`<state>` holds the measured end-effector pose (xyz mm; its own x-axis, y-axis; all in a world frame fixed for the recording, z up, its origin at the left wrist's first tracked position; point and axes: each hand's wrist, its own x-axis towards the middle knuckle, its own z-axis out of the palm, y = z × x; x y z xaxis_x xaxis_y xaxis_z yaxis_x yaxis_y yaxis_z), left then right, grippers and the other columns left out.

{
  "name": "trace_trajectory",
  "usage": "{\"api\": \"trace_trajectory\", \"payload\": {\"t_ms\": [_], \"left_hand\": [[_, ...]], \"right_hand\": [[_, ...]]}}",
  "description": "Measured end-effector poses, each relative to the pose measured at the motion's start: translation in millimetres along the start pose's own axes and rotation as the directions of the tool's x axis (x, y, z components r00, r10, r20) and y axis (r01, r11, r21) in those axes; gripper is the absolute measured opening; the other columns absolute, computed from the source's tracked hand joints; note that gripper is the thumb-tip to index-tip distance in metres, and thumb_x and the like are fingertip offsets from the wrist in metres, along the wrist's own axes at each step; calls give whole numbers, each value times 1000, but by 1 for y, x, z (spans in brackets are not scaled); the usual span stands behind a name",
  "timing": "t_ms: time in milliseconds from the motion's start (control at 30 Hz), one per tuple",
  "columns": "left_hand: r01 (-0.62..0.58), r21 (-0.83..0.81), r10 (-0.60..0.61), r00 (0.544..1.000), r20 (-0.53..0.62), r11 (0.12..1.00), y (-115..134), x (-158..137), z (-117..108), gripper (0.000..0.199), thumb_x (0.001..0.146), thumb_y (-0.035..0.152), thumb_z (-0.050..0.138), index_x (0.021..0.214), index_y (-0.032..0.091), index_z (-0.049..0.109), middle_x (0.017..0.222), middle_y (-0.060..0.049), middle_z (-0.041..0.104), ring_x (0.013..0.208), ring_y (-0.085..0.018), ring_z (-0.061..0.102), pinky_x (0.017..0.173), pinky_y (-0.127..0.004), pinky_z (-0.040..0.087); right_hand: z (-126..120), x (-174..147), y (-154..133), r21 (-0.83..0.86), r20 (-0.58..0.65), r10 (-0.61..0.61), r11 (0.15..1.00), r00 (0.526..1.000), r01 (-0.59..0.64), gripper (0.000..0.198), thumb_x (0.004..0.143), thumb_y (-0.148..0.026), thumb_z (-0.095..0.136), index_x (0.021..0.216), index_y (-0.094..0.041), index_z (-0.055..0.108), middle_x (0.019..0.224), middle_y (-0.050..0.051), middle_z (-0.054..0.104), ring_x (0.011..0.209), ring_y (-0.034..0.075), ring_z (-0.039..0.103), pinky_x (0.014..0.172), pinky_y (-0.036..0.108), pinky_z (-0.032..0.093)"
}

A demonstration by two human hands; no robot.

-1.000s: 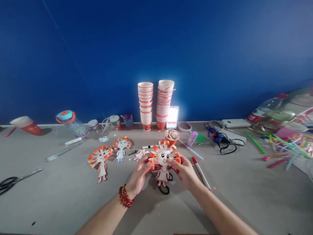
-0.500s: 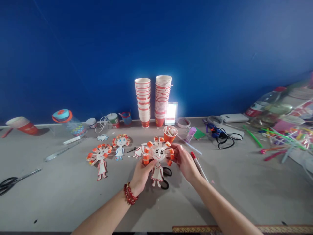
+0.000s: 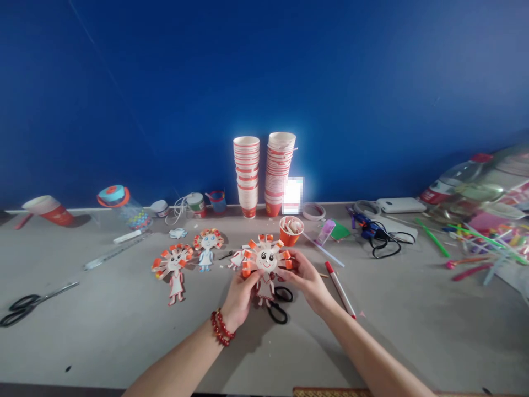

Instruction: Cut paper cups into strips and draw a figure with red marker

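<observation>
A paper doll [image 3: 265,262] with a smiling drawn face, orange-tipped curled strips for hair and a white dress with red trim is held up off the table. My left hand [image 3: 242,295] grips it at the lower left of the head, thumb in front. On the other side, my right hand [image 3: 306,278] pinches the strips at the head's right edge. Black scissor handles [image 3: 279,312] show on the table just behind the doll's legs. Two similar paper dolls, one red-trimmed [image 3: 176,278] and one blue-trimmed [image 3: 205,251], lie to the left. Another small paper figure [image 3: 237,259] is partly hidden.
Two tall paper cup stacks [image 3: 247,182] stand by the blue wall. Behind the doll is a cup of paper scraps [image 3: 291,234]. A red marker [image 3: 341,291] lies right, beyond it a blue glue gun [image 3: 366,226]. Open scissors [image 3: 37,303] rest far left.
My right hand has moved in and lower, its thumb now on the doll's right-hand strips. The doll tilts slightly back, and the view has shifted a little.
</observation>
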<state>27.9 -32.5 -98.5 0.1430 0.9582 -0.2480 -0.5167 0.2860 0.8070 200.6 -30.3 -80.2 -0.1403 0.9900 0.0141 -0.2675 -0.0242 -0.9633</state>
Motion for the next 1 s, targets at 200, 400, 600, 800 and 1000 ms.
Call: {"api": "trace_trajectory", "payload": {"t_ms": [200,400,600,800,1000], "left_hand": [[-25,-23,24,1000,-17,999,0,1,-1,31,68,31,81,93,16,73,93,-7,75,80,-19,69,73,-28,53],[-56,-26,56,998,-5,998,2,5,-2,33,69,33,81,96,17,73,94,-8,76,83,-22,70,77,-32,53],[-65,42,65,998,-14,997,0,5,-4,33,71,35,78,99,17,73,92,-7,75,82,-22,69,78,-33,53],[-112,81,110,994,21,990,1,5,-2,37,74,36,76,106,17,71,100,-8,74,91,-25,68,85,-37,51],[-112,125,114,993,-12,986,0,5,-2,33,74,38,76,99,17,72,94,-7,75,88,-24,68,81,-34,51]], "right_hand": [[-2,2,6,-47,13,-39,998,999,40,43,76,-31,79,113,-25,57,101,4,68,91,19,64,76,30,53],[0,2,-2,14,10,16,1000,1000,-16,46,77,-37,78,115,-25,56,106,6,67,89,20,64,69,29,55],[0,5,1,-5,-20,58,998,998,-58,49,70,-38,83,109,-23,57,98,5,68,72,15,62,55,25,53],[0,7,0,9,-29,72,997,997,-72,45,68,-40,83,103,-21,60,91,4,71,64,13,61,56,26,52],[-1,9,7,-48,-56,65,997,996,-68,41,68,-39,83,97,-20,61,82,2,71,61,15,61,58,28,51]]}}
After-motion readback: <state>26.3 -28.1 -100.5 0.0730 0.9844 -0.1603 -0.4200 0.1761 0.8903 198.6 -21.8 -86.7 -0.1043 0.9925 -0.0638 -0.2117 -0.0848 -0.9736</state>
